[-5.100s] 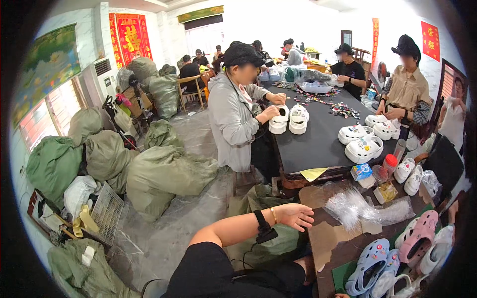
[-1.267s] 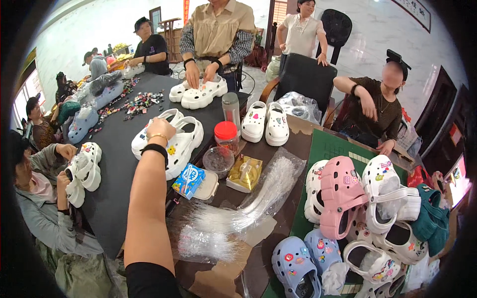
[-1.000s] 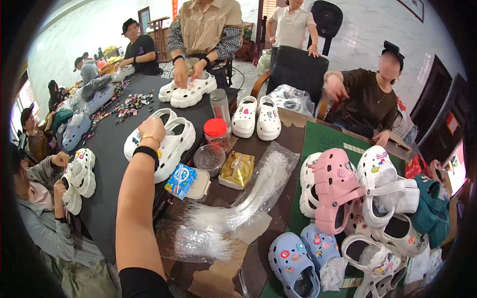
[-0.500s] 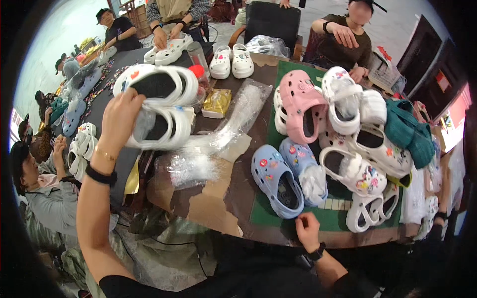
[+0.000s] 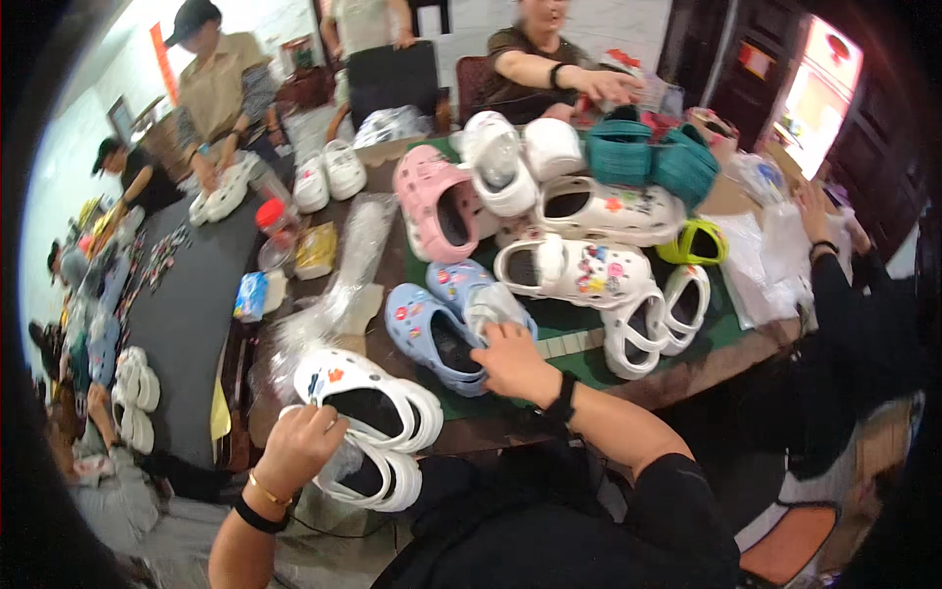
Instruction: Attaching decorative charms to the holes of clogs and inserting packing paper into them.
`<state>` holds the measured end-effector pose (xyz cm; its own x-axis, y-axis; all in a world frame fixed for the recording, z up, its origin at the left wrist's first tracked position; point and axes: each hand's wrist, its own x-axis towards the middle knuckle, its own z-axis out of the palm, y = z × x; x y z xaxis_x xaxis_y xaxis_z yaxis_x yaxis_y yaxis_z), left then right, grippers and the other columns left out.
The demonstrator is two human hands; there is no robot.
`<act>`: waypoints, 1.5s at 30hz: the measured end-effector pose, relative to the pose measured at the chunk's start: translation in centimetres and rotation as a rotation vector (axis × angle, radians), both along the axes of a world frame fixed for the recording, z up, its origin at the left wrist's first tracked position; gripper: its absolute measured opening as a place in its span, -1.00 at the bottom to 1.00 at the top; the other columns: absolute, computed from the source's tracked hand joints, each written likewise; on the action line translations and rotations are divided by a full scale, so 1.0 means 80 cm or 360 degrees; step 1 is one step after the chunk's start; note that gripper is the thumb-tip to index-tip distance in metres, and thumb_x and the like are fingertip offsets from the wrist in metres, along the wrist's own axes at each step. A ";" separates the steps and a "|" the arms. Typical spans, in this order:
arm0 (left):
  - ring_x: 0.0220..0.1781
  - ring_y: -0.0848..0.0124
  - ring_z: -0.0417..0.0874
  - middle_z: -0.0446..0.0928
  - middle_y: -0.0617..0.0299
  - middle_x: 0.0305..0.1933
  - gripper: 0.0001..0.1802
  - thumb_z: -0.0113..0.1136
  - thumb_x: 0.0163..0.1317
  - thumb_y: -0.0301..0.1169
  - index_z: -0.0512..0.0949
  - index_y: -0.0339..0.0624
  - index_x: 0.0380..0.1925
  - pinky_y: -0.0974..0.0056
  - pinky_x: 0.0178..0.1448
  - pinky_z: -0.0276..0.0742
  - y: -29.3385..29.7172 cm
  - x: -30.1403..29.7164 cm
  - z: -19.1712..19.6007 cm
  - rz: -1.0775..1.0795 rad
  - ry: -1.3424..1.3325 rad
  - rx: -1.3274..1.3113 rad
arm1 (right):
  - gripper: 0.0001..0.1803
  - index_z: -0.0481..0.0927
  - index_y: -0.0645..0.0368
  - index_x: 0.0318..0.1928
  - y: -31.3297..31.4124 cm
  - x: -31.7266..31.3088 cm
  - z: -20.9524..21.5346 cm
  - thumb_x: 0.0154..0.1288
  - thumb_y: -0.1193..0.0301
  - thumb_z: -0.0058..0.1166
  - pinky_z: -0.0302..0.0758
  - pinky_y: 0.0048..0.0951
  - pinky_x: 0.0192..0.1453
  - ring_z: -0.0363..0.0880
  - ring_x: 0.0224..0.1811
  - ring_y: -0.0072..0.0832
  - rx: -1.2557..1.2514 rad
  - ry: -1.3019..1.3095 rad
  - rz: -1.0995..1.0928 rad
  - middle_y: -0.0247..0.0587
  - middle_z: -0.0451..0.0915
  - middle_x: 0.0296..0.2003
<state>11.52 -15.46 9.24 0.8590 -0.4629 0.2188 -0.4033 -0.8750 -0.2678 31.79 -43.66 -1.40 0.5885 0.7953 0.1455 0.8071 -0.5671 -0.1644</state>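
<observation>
My left hand (image 5: 306, 444) is closed on a pair of white clogs (image 5: 417, 417) with small charms, held over the near table edge. Clear plastic stuffing shows inside the lower clog. My right hand (image 5: 517, 365) lies across a pair of light blue clogs (image 5: 412, 319), with the thumb by the left clog and the fingers curled at the right one. Plastic stuffing (image 5: 494, 306) fills the right blue clog. Beyond the blue pair stands a pink clog (image 5: 429, 201). White clogs with colourful charms (image 5: 599, 275) lie to its right.
Bubble wrap (image 5: 343, 285), a red-lidded jar (image 5: 275, 231) and a yellow packet (image 5: 315, 251) lie left of the clogs. Teal clogs (image 5: 620, 152) and a lime one (image 5: 692, 243) stand at the right. A co-worker's hand (image 5: 606, 86) reaches in at the far side.
My left hand has brought the white clogs down toward me from over the table. My right hand has moved from the table edge onto the blue clogs. The view has swung right.
</observation>
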 end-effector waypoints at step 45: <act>-0.03 0.22 0.56 0.47 0.16 0.13 -0.67 0.20 0.00 -0.50 0.59 -0.10 -0.15 0.15 0.04 0.52 -0.099 0.166 -0.101 -0.0254 0.0101 -0.0300 | -0.65 0.47 0.29 -0.16 -0.558 0.015 -0.078 -0.06 0.61 0.13 0.33 -0.03 0.14 0.41 0.01 0.11 0.0537 -0.0679 -0.1770 0.10 0.50 -0.18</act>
<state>24.80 -23.35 1.12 0.7929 -0.5500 0.2623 -0.5513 -0.8309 -0.0757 33.02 -88.31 -7.65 0.7753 -0.2205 0.5918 -0.0607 -0.9588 -0.2776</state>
